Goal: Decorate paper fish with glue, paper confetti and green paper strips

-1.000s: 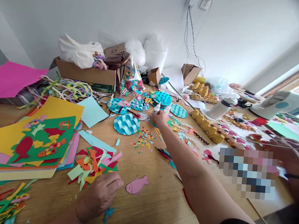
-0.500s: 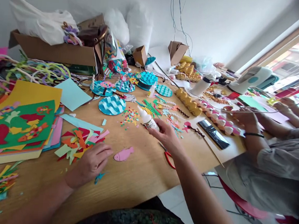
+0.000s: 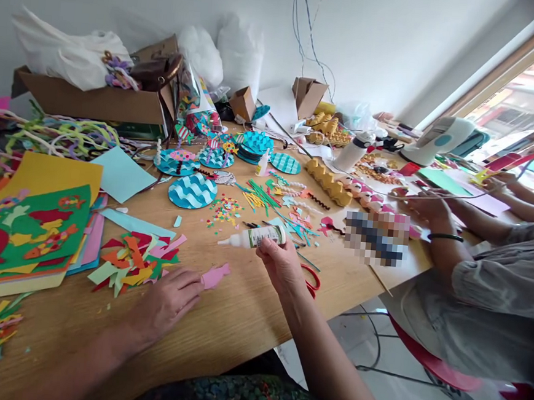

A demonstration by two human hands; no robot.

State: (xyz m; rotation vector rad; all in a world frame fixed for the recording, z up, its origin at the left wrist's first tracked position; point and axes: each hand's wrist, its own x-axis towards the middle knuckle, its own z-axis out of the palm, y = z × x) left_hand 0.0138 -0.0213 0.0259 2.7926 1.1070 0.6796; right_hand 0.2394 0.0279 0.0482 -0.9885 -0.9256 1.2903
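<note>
My right hand [image 3: 281, 259] is closed around a white glue bottle [image 3: 261, 236], which lies almost level in the air with its narrow nozzle pointing left. On the wooden table, a pink paper fish [image 3: 215, 277] is under the fingertips of my left hand [image 3: 177, 293], which cover its head end. The left fingers are together and bent over the fish. Red-handled scissors [image 3: 312, 282] lie behind my right wrist, partly hidden. Small coloured paper dots [image 3: 225, 210] are scattered beyond the bottle.
Paper scraps [image 3: 137, 260] and stacked coloured sheets [image 3: 82, 173] lie at left. Blue wavy discs [image 3: 192, 190], pipe cleaners [image 3: 267, 194] and egg-carton strips [image 3: 328, 181] spread across the back. On the right, a co-worker's hands [image 3: 432, 213] are over the table.
The glue bottle has tipped from slanting upward to nearly level, nozzle left. My left hand has moved onto the pink fish, covering its head end. The view has shifted slightly.
</note>
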